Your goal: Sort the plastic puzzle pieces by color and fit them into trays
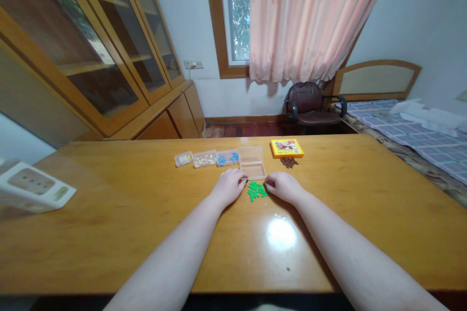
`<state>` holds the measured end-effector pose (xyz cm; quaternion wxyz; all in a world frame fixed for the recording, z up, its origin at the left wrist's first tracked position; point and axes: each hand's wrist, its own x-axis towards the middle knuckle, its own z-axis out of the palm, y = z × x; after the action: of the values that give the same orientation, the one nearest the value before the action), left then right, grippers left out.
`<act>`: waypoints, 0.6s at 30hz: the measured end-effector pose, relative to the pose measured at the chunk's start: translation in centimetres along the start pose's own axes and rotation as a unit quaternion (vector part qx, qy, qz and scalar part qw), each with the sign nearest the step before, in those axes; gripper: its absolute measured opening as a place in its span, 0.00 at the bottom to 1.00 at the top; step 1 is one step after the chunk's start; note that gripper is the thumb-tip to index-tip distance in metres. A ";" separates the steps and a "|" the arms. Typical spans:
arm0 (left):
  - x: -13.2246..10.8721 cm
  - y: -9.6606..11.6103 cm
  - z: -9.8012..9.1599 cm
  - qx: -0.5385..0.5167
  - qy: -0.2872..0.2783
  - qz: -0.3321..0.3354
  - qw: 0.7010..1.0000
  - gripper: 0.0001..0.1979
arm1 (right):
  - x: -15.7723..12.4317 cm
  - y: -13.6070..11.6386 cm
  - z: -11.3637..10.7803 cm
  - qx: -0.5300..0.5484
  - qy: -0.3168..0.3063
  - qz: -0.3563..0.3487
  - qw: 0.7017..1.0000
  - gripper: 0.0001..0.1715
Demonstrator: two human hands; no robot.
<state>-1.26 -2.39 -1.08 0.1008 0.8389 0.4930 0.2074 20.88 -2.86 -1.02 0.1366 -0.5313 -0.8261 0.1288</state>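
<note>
A pile of small green plastic pieces (257,190) lies on the table between my two hands. My left hand (231,185) rests at the pile's left, its fingers curled together close to the near left corner of a clear plastic box (252,171). That box has its lid raised at the back and no pieces show in it. At the pile's right edge my right hand (283,186) is closed, with thumb and fingertips pinched beside the green pieces. Whatever either hand may hold is too small or hidden to make out.
Left of the open box stand clear boxes with blue pieces (228,157), cream pieces (205,159) and a small box (183,158). A yellow box (286,148) and brown pieces (289,162) lie at the back right. A white device (34,187) stands at the far left.
</note>
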 end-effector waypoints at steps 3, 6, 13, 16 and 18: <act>0.0 0.0 0.0 -0.001 -0.003 0.001 1.000 0.10 | 0.0 0.2 -0.3 0.034 0.029 0.027 0.999 0.11; 0.0 0.0 0.0 -0.004 0.004 0.002 1.000 0.09 | 0.0 0.6 -0.7 0.055 0.047 0.040 0.997 0.11; 0.0 0.2 -0.5 0.005 0.018 0.020 1.000 0.09 | 0.4 2.2 -0.3 0.157 -0.033 0.036 0.986 0.13; -0.1 0.4 -1.0 0.023 0.002 0.023 0.999 0.10 | 0.5 2.6 -0.1 0.137 -0.034 0.043 0.989 0.12; -0.2 0.6 -1.2 0.039 -0.013 0.020 0.999 0.10 | 0.5 2.6 -0.3 0.107 -0.036 0.036 0.993 0.10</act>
<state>-1.42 -2.87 0.16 0.0705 0.8546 0.4823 0.1792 22.93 -1.37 -1.66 0.1579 -0.5383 -0.7921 0.2406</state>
